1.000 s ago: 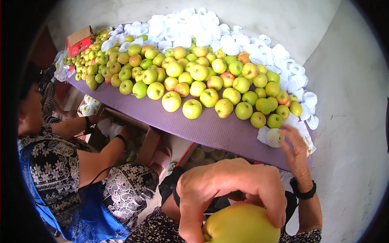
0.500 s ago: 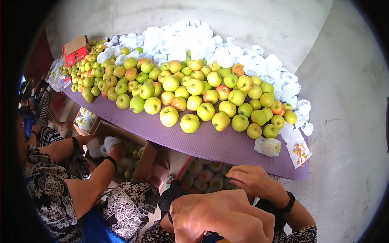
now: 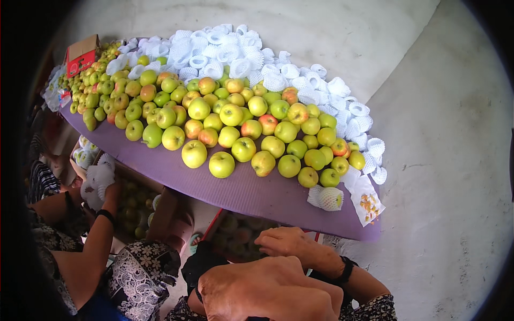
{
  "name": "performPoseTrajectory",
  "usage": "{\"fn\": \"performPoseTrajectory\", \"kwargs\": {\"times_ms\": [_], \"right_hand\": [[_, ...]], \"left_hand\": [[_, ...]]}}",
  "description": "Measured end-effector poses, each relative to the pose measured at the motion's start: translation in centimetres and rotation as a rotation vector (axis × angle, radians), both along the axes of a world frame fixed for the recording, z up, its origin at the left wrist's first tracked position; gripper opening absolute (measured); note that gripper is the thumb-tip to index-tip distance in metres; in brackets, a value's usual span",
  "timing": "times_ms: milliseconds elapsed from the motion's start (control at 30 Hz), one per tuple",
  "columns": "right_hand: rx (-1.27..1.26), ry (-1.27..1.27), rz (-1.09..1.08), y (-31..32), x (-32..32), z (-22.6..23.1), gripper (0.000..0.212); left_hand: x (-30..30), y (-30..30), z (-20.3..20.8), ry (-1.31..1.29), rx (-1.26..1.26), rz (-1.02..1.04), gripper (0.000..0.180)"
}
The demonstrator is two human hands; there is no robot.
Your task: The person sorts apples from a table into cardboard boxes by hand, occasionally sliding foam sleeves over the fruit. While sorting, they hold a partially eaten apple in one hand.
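Note:
My left hand (image 3: 270, 289) is close up at the lower edge, knuckles bent; its fingers and anything in them are hidden. Beyond it, my right hand (image 3: 292, 246) is held near the table's front edge, fingers loosely stretched and curved, with nothing seen in them. Just left of my right hand is a red-edged box (image 3: 213, 229) of apples in foam nets, partly in shadow. Many yellow-green and reddish apples (image 3: 221, 164) cover the purple table (image 3: 257, 200). A netted apple (image 3: 326, 198) lies near its front right.
White foam nets (image 3: 230, 51) are heaped along the back by the wall. Some brown bits lie on a white sheet (image 3: 364, 198) at the right end. A co-worker's hands hold foam nets (image 3: 98, 182) over a carton (image 3: 162, 214). A red box (image 3: 81, 55) stands far left.
The view has shifted, so the table and apples sit further left. My hands keep nearly the same pose. The co-worker's hands have brought the foam nets closer together.

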State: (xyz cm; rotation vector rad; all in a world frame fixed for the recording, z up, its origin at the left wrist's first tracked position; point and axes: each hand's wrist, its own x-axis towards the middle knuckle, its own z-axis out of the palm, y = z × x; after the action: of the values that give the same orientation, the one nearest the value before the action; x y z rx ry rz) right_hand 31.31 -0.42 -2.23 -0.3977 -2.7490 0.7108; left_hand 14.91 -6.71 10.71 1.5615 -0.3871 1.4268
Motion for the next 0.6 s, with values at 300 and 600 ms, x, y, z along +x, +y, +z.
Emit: {"fn": "performPoseTrajectory", "kwargs": {"times_ms": [300,600], "right_hand": [[0.023,0.017,0.062,1.5,-1.1,1.5,0.017],[0.053,0.047,0.086,3.0,-2.1,1.0,0.010]], "left_hand": [[3.7,1.3,-1.5,-0.477,0.104,0.180,0.058],[1.5,1.7,-3.1,-0.278,0.032,0.059,0.060]]}}
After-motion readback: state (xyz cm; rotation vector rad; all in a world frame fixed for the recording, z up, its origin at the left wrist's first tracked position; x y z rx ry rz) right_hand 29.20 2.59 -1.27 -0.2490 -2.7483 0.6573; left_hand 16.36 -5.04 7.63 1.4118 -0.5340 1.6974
